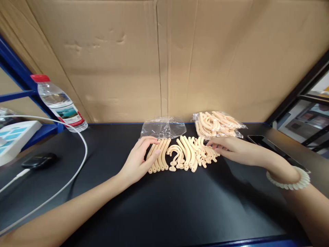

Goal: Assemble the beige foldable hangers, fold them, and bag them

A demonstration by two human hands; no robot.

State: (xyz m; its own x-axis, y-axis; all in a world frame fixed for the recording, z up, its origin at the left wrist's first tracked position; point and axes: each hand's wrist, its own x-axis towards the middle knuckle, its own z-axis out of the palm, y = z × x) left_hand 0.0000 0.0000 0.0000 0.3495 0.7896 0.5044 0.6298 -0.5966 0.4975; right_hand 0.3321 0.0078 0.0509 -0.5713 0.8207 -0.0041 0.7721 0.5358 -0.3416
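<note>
My left hand (140,159) lies over the left side of a row of curved beige strips (162,156), with its thumb and fingers apart and resting at the strips. My right hand (226,145) reaches in from the right. Its loosely bent fingers are apart, over the edge of a heap of small beige pieces (204,152), and I see nothing held in them. Between the hands lie hook-shaped beige pieces (176,151) and a second group of curved strips (189,154).
Behind the pieces lie a crumpled clear plastic bag (164,127) and a bag of beige parts (218,124). A phone (272,147) is at right. At left are a water bottle (61,103), a white cable (86,151), a black device (39,160) and a power strip (17,137). Cardboard (164,61) stands behind.
</note>
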